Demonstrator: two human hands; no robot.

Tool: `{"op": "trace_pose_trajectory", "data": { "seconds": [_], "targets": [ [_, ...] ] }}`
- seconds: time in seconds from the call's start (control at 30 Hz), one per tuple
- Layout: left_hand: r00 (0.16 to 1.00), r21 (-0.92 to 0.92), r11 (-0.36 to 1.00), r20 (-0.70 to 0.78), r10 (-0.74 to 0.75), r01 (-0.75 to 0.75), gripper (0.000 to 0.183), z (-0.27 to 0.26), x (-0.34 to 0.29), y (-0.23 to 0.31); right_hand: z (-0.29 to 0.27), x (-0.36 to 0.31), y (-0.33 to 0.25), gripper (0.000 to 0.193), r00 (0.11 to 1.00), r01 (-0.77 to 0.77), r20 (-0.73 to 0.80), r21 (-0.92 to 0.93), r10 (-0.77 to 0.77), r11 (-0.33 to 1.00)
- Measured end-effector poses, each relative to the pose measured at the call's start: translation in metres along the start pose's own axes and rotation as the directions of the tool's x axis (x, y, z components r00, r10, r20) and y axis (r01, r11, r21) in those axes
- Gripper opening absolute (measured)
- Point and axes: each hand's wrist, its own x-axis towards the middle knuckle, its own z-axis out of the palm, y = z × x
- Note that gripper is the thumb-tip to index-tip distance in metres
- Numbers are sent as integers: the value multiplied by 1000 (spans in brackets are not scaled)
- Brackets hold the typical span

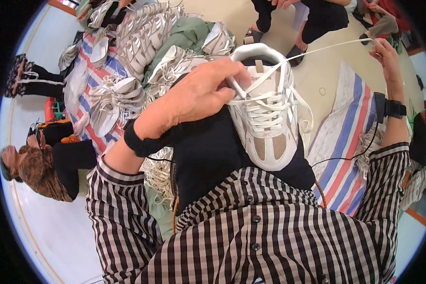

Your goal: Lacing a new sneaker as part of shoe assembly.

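A white and beige sneaker (271, 161) rests on my lap, its toe toward me and its opening facing away. White lace criss-crosses its tongue through the eyelets. My left hand (199, 90) is closed on the left edge of the sneaker's opening, beside the upper eyelets; its fingertips are partly hidden behind that edge. Out at the upper right, my right hand (387, 56) pinches one end of the shoelace (333, 48), which stretches taut from the top of the sneaker. Another length of lace hangs loosely down the sneaker's right side.
Rows of similar shoes (144, 35) lie on a striped sheet (86, 59) at the far left, next to green cloth (190, 32). Loose white laces (160, 177) pile up left of my lap. Another striped sheet (341, 161) lies right. Several people sit around.
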Motion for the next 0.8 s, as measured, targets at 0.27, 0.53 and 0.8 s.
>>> {"op": "trace_pose_trajectory", "data": {
  "seconds": [0.27,0.53,0.8],
  "targets": [
    [954,271,949,-204,220,-161,41,13,-40,15,113,-46,-53,17,871,479,292,-327,-395,815],
    [938,45,999,-344,31,-17,31,11,-31,4,253,-133,-121,18,354,903,667,-62,-655,426],
    [938,-30,998,-344,-55,48,16,28,-27,1,259,-143,-116,12,310,938,798,-167,-517,304]
  ]
}}
